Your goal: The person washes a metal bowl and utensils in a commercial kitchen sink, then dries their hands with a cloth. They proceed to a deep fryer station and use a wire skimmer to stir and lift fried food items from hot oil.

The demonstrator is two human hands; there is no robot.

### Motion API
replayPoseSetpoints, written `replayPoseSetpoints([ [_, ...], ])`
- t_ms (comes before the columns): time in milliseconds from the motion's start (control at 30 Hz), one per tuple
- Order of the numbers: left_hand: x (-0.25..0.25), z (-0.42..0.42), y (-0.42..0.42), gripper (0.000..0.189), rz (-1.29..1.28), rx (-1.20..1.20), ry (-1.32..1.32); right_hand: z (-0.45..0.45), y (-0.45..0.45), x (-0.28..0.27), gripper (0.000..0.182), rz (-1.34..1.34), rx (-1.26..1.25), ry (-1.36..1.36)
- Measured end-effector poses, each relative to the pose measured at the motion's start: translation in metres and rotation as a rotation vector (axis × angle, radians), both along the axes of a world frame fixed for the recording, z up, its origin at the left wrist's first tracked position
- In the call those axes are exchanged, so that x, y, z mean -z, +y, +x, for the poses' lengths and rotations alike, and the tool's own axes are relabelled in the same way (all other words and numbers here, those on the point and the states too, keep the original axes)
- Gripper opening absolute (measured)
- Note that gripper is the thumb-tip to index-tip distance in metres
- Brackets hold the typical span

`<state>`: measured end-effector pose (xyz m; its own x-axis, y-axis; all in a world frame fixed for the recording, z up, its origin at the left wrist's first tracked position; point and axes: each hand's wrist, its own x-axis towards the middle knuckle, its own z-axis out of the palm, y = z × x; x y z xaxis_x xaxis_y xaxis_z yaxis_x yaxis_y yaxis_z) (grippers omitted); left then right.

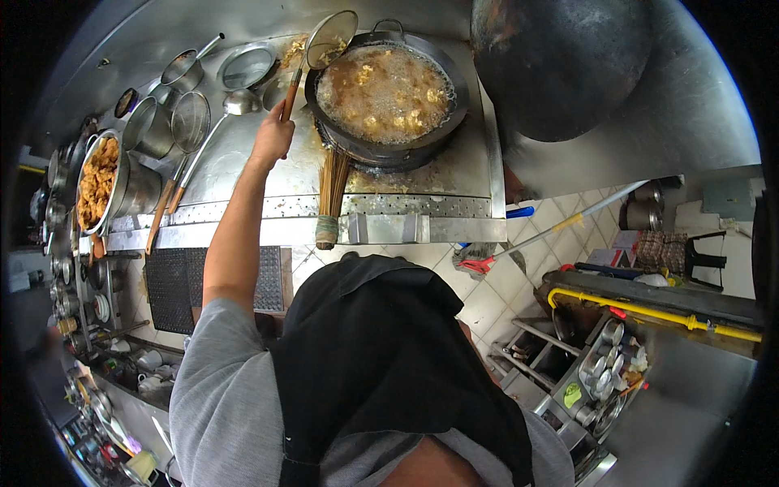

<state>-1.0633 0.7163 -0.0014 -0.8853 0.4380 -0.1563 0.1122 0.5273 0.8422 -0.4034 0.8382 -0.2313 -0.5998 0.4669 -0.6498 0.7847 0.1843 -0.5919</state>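
Observation:
My left hand [274, 139] grips the wooden handle of a wire-mesh skimmer [331, 41]. The skimmer's round head is raised at the upper left rim of a large black wok [453, 125], with a few fried bits in its mesh. Inside the wok, pale golden pieces [414, 119] float in bubbling, foaming oil [383, 85]. A bamboo wok brush [331, 195] lies just below the wok on the steel range. My right hand is out of view, and its arm is mostly hidden by the black apron.
Left of the wok lie a steel ladle [241, 102], a second mesh skimmer [190, 122] and several metal pots. A steel pot [137, 189] holds fried pieces [97, 182]. A large dark wok [560, 67] leans at the upper right. A long-handled red tool [478, 265] crosses the tiled floor.

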Motion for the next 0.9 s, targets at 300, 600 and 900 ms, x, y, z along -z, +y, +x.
replayPoseSetpoints([
  [300,-0.005,0.045,0.031,0.050,-0.130,0.034,-0.258,0.025,0.111,0.061,0.039,-0.458,0.724,-0.048],
  [600,-0.006,0.119,0.028,0.041,0.320,-0.145,-0.722,0.036,0.173,0.068,0.039,-0.451,0.598,-0.165],
  [900,-0.014,0.175,0.043,0.048,0.371,-0.225,-0.517,0.033,0.206,0.073,0.038,-0.501,0.584,-0.136],
])
